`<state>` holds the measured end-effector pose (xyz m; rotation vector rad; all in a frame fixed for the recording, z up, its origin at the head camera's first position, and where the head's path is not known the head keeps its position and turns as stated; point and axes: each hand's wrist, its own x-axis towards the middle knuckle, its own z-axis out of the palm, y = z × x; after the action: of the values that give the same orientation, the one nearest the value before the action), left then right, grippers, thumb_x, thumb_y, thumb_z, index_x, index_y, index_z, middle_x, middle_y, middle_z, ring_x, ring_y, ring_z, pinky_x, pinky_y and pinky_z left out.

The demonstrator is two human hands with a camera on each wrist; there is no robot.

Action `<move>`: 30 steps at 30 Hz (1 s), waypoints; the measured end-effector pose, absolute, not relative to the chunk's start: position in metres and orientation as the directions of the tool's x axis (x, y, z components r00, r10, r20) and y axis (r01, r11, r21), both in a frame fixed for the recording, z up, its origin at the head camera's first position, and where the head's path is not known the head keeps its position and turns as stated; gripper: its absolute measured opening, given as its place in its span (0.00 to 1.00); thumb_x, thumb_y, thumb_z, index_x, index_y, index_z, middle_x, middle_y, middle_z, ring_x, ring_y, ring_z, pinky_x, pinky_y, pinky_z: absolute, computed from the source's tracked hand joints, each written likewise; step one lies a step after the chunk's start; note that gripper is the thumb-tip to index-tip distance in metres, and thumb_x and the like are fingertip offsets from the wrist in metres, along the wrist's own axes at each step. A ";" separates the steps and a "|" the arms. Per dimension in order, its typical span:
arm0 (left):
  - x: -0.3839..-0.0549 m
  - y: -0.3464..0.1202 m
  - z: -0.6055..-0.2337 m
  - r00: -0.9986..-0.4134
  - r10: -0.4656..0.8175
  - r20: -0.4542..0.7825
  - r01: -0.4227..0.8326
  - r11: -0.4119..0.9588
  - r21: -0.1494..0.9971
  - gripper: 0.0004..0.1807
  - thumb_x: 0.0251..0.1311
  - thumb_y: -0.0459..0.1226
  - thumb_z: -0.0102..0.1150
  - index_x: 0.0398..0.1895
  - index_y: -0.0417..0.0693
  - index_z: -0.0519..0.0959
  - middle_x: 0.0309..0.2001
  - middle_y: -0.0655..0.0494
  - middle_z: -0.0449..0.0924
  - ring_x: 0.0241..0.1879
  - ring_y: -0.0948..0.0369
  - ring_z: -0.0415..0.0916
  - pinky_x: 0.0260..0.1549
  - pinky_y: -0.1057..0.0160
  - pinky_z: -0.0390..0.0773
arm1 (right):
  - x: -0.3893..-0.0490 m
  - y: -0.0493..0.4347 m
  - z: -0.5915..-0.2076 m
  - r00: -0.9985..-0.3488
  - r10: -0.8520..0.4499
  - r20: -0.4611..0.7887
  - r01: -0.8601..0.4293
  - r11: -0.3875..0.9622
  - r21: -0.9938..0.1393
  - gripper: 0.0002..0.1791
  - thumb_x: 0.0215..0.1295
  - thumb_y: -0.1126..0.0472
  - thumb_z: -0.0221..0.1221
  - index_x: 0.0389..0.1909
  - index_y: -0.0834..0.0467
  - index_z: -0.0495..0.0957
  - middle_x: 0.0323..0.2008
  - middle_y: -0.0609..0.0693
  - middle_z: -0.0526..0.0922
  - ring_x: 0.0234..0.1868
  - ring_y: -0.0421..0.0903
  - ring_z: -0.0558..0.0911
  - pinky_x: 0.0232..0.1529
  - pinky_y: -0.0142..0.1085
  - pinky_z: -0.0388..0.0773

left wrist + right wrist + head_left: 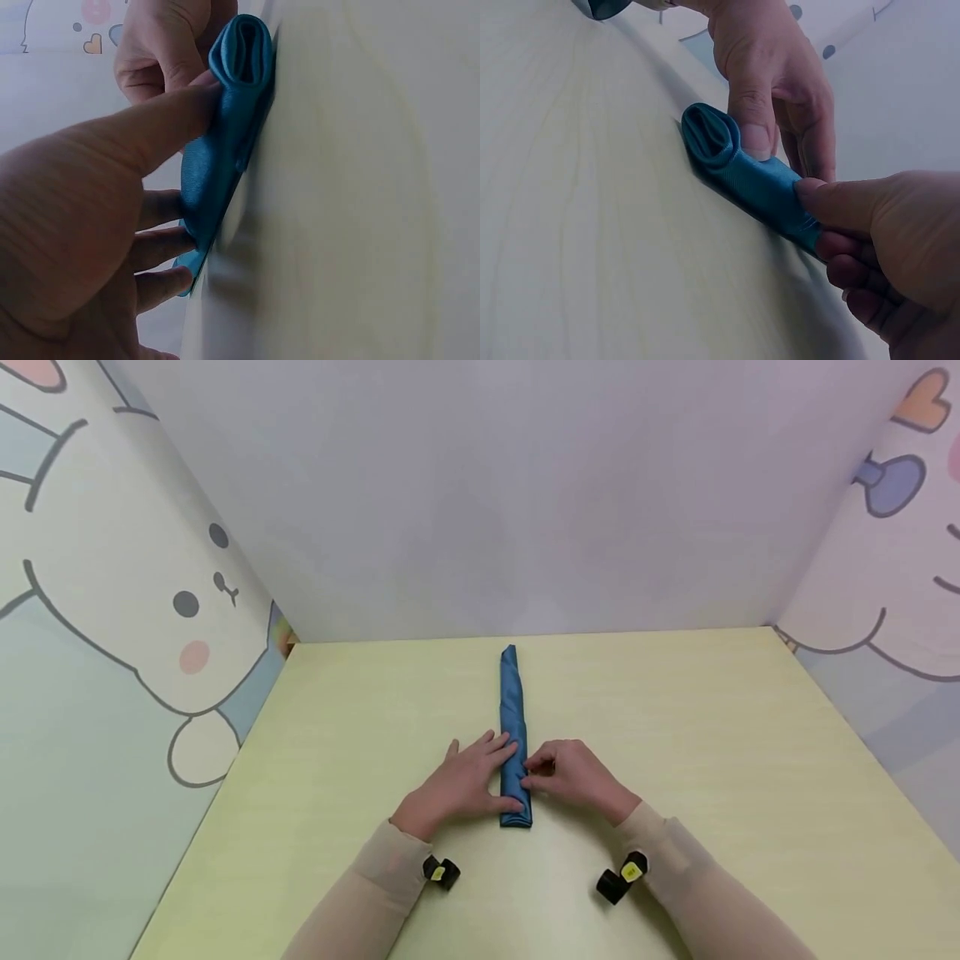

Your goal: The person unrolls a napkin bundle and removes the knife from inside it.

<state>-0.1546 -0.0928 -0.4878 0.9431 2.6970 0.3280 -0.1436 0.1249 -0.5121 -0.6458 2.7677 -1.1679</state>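
Observation:
A shiny blue cloth (512,702), rolled and flattened into a long narrow strip, lies on the table pointing away from me. Its near end shows coiled layers in both wrist views. My left hand (467,781) rests on the strip from the left, thumb near the close end and fingers spread farther up. In the left wrist view its thumb and fingers look fairly straight against the fabric (206,169). On the other side, my right hand (576,772) pinches the right edge of the cloth between thumb and curled fingers, plainest in the right wrist view.
The pale wooden tabletop (360,710) meets a plain light wall (480,510) at its far edge. Walls with cartoon animals (150,635) stand at left and right. Each wrist carries a small black camera (613,885).

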 end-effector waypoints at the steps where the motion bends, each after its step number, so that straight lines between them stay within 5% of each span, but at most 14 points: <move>1: -0.155 -0.093 -0.488 -0.754 0.633 -0.172 0.574 0.764 0.294 0.52 0.49 0.71 0.55 0.75 0.58 0.56 0.75 0.59 0.50 0.74 0.54 0.43 0.61 0.30 0.49 | -0.144 0.125 -0.512 -0.912 -0.398 0.096 -0.347 0.625 -0.700 0.11 0.54 0.54 0.71 0.37 0.53 0.86 0.30 0.37 0.83 0.30 0.32 0.79 0.33 0.29 0.77; 8: -0.154 -0.093 -0.488 -0.756 0.631 -0.172 0.573 0.766 0.291 0.52 0.49 0.70 0.56 0.75 0.58 0.57 0.75 0.58 0.50 0.74 0.54 0.44 0.61 0.30 0.50 | -0.144 0.120 -0.515 -0.910 -0.406 0.086 -0.334 0.595 -0.731 0.02 0.59 0.57 0.67 0.30 0.49 0.84 0.26 0.35 0.80 0.28 0.34 0.77 0.33 0.31 0.76; 30: -0.154 -0.093 -0.490 -0.752 0.637 -0.172 0.581 0.763 0.284 0.53 0.48 0.71 0.55 0.75 0.59 0.55 0.75 0.61 0.49 0.74 0.55 0.44 0.61 0.31 0.50 | -0.145 0.123 -0.509 -0.899 -0.437 -0.026 -0.262 0.585 -0.767 0.06 0.68 0.59 0.58 0.30 0.52 0.78 0.25 0.42 0.76 0.27 0.40 0.74 0.31 0.34 0.72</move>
<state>-0.1543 -0.0935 -0.4898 0.9514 2.7008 0.3101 -0.1452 0.1227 -0.5087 -0.5816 2.6029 -1.2081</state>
